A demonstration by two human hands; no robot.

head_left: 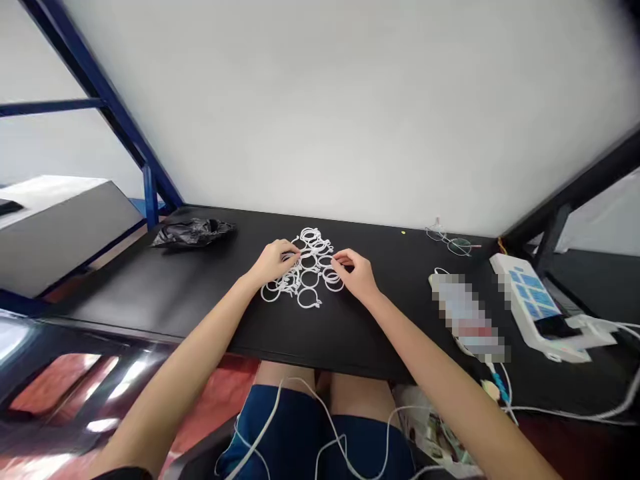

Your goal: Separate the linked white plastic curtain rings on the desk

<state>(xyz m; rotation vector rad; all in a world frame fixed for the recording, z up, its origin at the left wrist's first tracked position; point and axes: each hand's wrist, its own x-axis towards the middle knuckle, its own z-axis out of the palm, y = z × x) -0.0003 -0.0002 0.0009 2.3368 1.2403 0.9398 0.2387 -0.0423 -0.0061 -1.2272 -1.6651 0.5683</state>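
Several thin white rings with small clasps lie in a loose pile on the black table, among them a ring [309,298] at the pile's near edge. My left hand [277,261] rests at the pile's left side, its fingers together over some rings. At the right side, my right hand [356,272] has its thumb and fingertips close together at the edge of a ring [333,279]. What either hand's fingertips hold, if anything, is too small to make out.
A crumpled black plastic bag [194,232] lies at the table's back left. Eyeglasses [459,247], a phone [467,313] with a cable and a white power strip [535,300] are on the right. White cables [330,417] hang across my lap.
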